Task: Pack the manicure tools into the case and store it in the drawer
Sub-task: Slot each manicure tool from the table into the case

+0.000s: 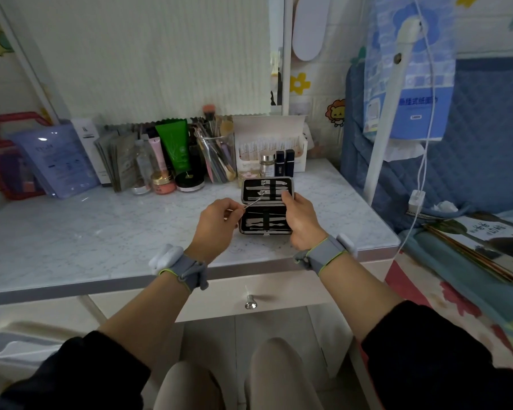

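Manicure case (pixel 266 208): lying open. Left hand (pixel 216 221), left of case, pinching thin metal tool (pixel 253 203) over it; right hand (pixel 299 218) gripping case's right edge.

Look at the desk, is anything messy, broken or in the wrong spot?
Nothing looks spilled or broken. The only thing not in its spot is the thin metal tool pinched in the left hand, its tip over the open case. The right hand steadies the case. The drawer below is shut.
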Demonstrator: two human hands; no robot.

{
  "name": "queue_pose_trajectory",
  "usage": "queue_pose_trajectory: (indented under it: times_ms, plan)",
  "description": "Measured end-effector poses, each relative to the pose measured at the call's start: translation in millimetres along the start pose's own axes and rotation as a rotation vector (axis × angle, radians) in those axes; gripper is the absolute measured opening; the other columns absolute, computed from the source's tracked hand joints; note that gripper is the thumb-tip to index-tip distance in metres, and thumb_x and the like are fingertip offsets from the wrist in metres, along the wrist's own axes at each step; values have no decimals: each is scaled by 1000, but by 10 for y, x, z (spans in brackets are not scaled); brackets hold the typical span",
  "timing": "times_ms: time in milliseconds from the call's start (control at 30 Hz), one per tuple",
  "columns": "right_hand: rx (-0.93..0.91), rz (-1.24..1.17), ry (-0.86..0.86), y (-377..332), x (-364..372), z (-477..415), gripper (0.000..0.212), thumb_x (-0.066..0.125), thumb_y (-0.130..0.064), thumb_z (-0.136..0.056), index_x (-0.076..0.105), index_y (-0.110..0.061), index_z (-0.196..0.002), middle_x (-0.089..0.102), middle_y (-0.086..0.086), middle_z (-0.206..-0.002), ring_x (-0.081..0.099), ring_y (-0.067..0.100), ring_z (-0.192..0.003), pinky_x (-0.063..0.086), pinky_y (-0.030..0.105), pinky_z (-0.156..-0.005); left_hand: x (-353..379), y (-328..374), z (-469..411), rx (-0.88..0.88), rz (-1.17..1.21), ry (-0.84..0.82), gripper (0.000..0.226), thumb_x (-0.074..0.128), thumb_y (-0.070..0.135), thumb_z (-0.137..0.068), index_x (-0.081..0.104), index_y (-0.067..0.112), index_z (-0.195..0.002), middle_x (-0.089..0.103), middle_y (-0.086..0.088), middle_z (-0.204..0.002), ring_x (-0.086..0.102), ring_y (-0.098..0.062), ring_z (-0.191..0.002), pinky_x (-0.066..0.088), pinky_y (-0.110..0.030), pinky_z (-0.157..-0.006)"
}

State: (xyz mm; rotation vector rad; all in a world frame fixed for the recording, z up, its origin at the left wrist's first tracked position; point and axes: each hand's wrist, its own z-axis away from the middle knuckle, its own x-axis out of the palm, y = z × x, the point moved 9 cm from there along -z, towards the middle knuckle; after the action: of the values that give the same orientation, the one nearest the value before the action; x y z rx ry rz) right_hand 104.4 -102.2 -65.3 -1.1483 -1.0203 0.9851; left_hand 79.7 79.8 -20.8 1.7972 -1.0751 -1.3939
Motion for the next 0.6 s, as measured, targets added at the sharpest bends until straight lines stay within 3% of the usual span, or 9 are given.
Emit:
queue_pose_trajectory:
  times_ms: [200, 400, 600]
  plan:
    - [-30, -32, 53, -51, -44, 3, 25, 46, -38, -96, 62, -21, -90, 69, 11, -109, 65, 30, -103, 53, 50, -92, -75, 168, 61, 269, -358, 87, 18, 50, 11, -96, 66, 4, -100, 54, -12, -95, 55, -26, -83, 42, -30, -73]
    - [-75, 4, 49, -135, -32, 60, 27, 44, -38, -97, 62, -17, -94, 69, 10, -107, 65, 29, -102, 53, 50, -92, -60, 250, 75, 362, -441, 99, 19, 50, 10, -96, 66, 1, -100, 53, -14, -94, 55, -27, -79, 37, -25, -69]
    - [-102, 34, 69, -158, -36, 88, 41, 45, -40, -94, 60, -2, -101, 64, 24, -111, 59, 43, -107, 51, 59, -89, -61, 286, 87, 392, -465, 102, 18, 52, 8, -95, 68, 1, -100, 54, -14, -95, 57, -27, -80, 39, -26, -70]
